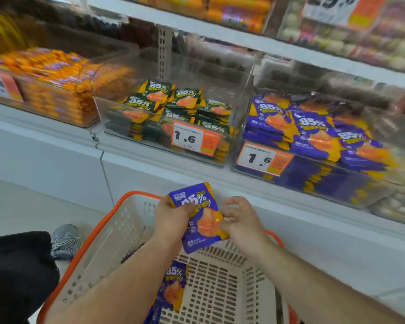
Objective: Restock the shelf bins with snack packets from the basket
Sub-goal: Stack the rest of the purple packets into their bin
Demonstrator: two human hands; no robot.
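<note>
My left hand (171, 216) grips a purple and orange snack packet (202, 226) above the basket, thumb curled over its top left corner. My right hand (241, 218) touches the packet's right edge with its fingers loosely curled; whether it pinches the packet I cannot tell. The beige basket (117, 232) with an orange rim sits below my arms. Another purple packet (173, 288) lies in it, partly hidden by my left forearm. On the shelf ahead, a clear bin of purple packets (313, 136) stands at the right and a clear bin of green packets (173, 113) in the middle.
A clear bin of orange packets (54, 85) stands at the left of the same shelf. Price tags reading 1.6 (192, 139) hang on the bin fronts. An upper shelf (243, 40) overhangs the bins. A grey shoe (64, 239) and dark clothing (17, 272) are at my lower left.
</note>
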